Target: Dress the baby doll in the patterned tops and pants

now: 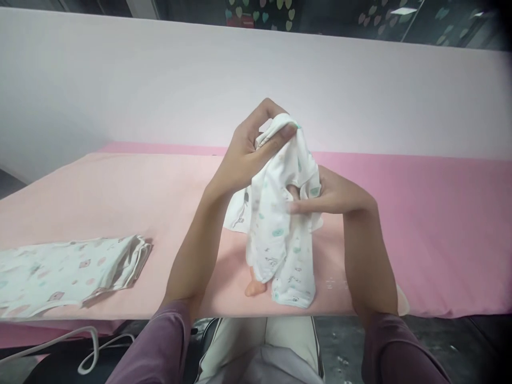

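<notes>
L hand [256,144] near-closed, pinching white green-print cloth garment [272,224] | R hand [334,193] ditto, lower | step: prob. spreading | next: needs steady grip

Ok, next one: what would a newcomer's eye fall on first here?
Probably the white printed garment at mid-view, its top gripped by the left hand and its side held lower down by the right hand. Next, the small doll-like foot showing below it, near the front edge of the peach cover; then the folded printed cloth lying on that cover at the left.
</notes>
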The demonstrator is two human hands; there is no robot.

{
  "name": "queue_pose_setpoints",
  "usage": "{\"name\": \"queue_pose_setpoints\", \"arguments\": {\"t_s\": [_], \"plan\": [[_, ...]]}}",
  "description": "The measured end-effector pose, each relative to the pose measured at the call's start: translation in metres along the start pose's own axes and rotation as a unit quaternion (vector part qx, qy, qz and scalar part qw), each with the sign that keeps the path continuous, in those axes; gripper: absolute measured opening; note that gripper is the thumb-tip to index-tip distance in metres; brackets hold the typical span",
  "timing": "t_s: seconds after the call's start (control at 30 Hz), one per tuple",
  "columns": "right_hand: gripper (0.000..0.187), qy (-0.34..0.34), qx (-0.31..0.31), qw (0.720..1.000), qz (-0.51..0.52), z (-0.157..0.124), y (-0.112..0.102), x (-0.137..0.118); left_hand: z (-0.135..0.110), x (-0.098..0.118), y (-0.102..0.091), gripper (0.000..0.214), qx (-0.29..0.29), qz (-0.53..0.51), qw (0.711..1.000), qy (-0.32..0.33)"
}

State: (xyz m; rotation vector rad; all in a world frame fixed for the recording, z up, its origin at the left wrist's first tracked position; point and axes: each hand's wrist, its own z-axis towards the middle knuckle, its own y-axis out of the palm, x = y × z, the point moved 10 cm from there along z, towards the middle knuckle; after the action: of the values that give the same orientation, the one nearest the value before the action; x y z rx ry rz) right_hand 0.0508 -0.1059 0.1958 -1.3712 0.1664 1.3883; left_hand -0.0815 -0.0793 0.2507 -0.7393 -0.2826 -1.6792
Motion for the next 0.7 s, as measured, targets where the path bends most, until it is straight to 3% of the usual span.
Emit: {"name": "queue_pose_setpoints", "arguments": {"t_s": [0.13, 0.2, 0.4, 0.47, 0.6, 0.63, 0.7], "plan": [[0.048, -0.022, 0.059, 0.998, 0.026, 0.005, -0.006, 0.001, -0.004, -0.009, 0.003, 0.048, -0.108, -0.01, 0.993, -0.045], [0.048, -0.032, 0.069, 0.996, 0.045, 0.007, -0.006, 0.003, -0.005, -0.011, 0.0, 0.047, -0.131, -0.016, 0.99, -0.051], [0.056, 0.004, -0.106, 0.994, 0.029, 0.015, 0.04, 0.019, 0.0, -0.021, -0.009, 0.054, -0.037, -0.017, 0.997, -0.062], [0.055, 0.009, -0.057, 0.998, 0.04, 0.018, 0.033, 0.021, -0.002, -0.032, -0.007, 0.057, -0.066, -0.015, 0.993, -0.095], [0.056, -0.004, 0.129, 0.989, 0.073, 0.012, -0.007, 0.022, -0.011, -0.044, 0.001, 0.052, -0.194, -0.033, 0.972, -0.132], [0.057, -0.008, 0.132, 0.989, 0.071, 0.01, -0.011, 0.021, -0.011, -0.043, 0.001, 0.052, -0.203, -0.032, 0.972, -0.118], [0.057, -0.011, 0.054, 0.997, 0.054, 0.008, -0.003, 0.018, -0.007, -0.037, -0.002, 0.052, -0.182, -0.03, 0.98, -0.078]]}}
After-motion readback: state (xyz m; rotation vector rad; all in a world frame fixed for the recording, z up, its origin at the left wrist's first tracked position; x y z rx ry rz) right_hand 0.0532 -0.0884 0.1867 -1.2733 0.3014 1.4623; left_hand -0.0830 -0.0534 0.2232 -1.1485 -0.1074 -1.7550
